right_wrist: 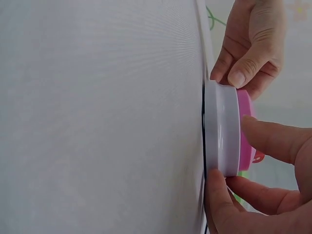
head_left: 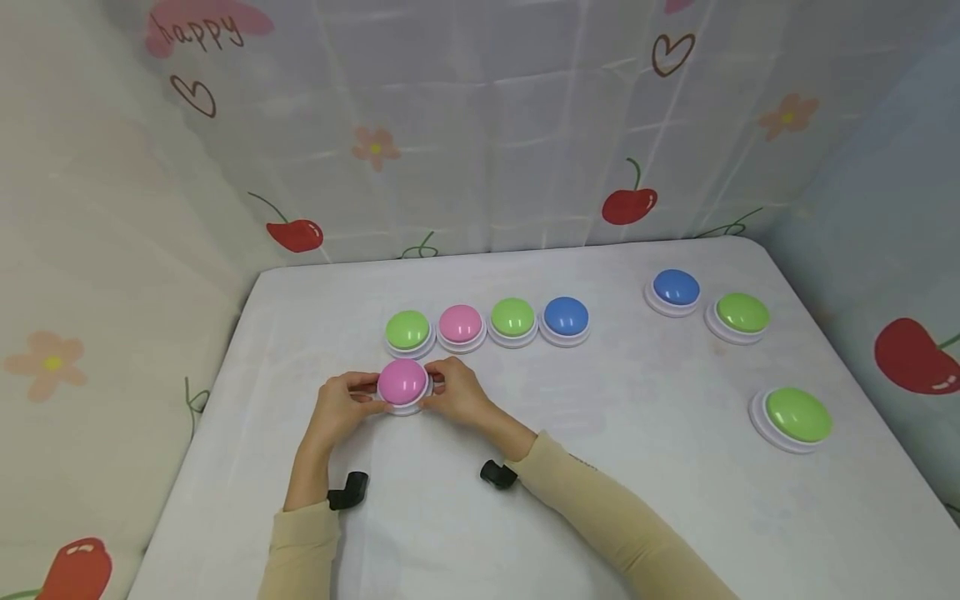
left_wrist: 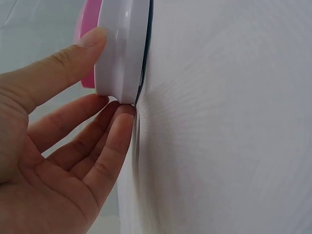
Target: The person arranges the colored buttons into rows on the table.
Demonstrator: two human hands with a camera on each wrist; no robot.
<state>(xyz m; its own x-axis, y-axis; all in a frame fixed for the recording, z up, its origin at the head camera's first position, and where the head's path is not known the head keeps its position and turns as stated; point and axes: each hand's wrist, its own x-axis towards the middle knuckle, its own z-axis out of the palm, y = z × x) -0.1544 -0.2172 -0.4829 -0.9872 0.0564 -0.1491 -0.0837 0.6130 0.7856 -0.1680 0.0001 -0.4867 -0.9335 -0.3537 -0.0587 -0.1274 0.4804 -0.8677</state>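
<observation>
A pink dome push button (head_left: 402,382) on a white round base is held between my two hands, just in front of a row of similar buttons. My left hand (head_left: 341,410) grips its left side, thumb on the rim and fingers at the base, as the left wrist view shows on the white base (left_wrist: 122,53). From the right, my right hand (head_left: 459,394) pinches the other side; in the right wrist view its thumb touches the pink dome (right_wrist: 245,102). The base sits at the tabletop; whether it fully rests there I cannot tell.
Behind the held button stand a green button (head_left: 407,331), a pink button (head_left: 461,324), a green button (head_left: 513,317) and a blue button (head_left: 566,317), side by side. Off right are a blue button (head_left: 676,287) and two green buttons (head_left: 742,313). A patterned curtain (head_left: 480,125) hangs behind the white table (head_left: 630,517).
</observation>
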